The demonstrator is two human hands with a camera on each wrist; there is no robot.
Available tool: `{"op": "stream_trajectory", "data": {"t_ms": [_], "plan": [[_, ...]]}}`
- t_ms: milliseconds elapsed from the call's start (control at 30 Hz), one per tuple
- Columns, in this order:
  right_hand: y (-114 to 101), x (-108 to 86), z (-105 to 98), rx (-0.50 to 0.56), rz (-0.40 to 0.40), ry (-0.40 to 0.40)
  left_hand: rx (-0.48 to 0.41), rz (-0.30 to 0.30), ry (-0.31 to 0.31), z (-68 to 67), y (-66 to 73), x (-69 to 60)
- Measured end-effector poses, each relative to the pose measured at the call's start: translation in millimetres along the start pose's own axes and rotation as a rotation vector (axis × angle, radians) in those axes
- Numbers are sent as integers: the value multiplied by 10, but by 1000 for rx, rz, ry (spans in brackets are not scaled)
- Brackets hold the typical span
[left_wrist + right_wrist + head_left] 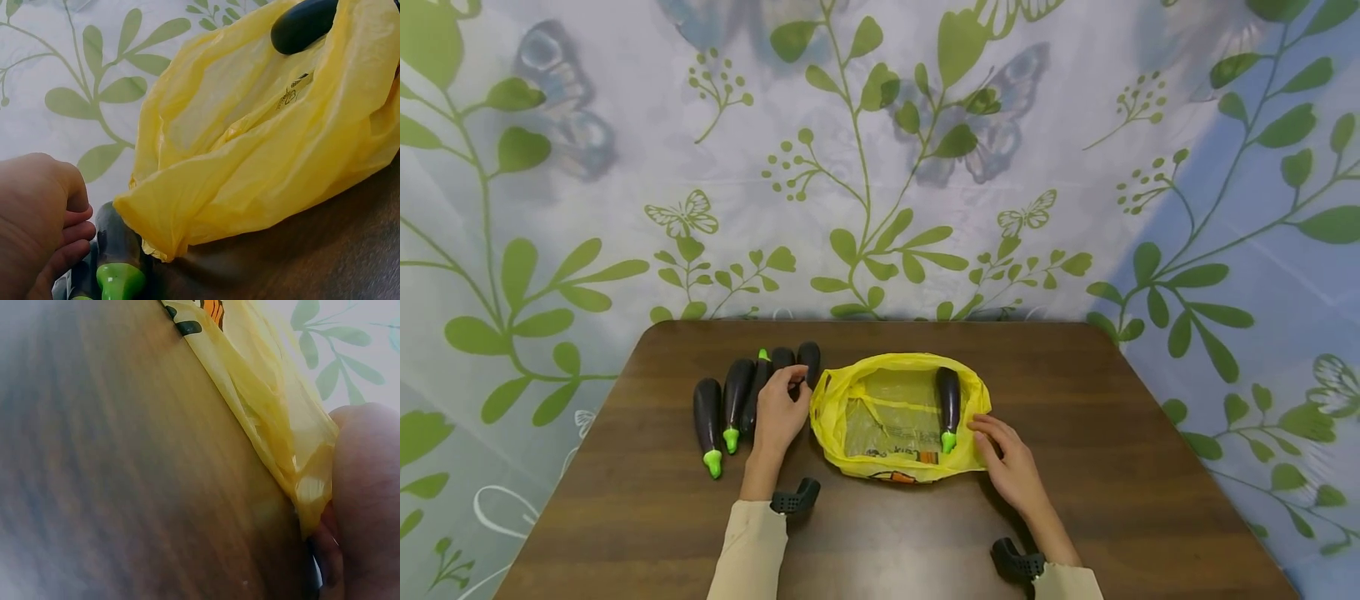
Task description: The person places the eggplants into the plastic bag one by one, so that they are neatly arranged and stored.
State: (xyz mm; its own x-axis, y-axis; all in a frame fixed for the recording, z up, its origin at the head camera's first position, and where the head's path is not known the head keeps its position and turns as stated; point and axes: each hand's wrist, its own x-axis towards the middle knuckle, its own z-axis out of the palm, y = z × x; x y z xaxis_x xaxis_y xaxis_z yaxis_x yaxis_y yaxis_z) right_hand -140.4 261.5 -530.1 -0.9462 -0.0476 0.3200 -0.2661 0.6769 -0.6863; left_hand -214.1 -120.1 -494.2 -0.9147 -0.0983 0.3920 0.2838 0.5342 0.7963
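Observation:
A yellow plastic bag [838, 446] lies on the table with its mouth spread wide. One dark eggplant [950, 400] with a bright green stem end rests inside it, at the right. To the bag's left several eggplants [707, 421] lie side by side. My left hand [781, 412] hovers over the right part of that group, its fingers loosely bent and holding nothing; it partly covers the eggplants beneath. In the left wrist view an eggplant [119, 240] lies just beyond the fingertips. At the bag's right rim, my right hand [1011, 462] holds the plastic edge between thumb and fingers.
Brown wood-grain table [1150, 500] extends on both sides of the bag. Behind it hangs a pale cloth [880, 167] printed with green leaves and butterflies. Black wrist mounts [796, 497] sit on both wrists.

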Motion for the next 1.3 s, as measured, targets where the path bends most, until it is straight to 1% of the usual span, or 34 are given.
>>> {"op": "stream_trajectory", "data": {"t_ms": [133,267,400,500,633,900,1100,1300], "plan": [[-9,6,-2,3,8,0,21,1,5,21,-9,5],[-22,-3,-2,4,23,1,35,-9,11,12,-7,-1],[-18,-4,2,4,28,10,26,-11,14,-15,7,3],[-13,0,5,4,22,22,14,-25,4,-34,18,11],[-10,-1,5,8,22,31,16,-53,-26,-46,20,16],[-15,-28,-6,-7,37,49,36,-67,-39,-46,24,-5],[-24,-17,-12,-15,48,66,47,-63,-36,-45,29,13],[-11,-5,17,-25,61,73,80,-56,-34,-51,-19,24]]}}
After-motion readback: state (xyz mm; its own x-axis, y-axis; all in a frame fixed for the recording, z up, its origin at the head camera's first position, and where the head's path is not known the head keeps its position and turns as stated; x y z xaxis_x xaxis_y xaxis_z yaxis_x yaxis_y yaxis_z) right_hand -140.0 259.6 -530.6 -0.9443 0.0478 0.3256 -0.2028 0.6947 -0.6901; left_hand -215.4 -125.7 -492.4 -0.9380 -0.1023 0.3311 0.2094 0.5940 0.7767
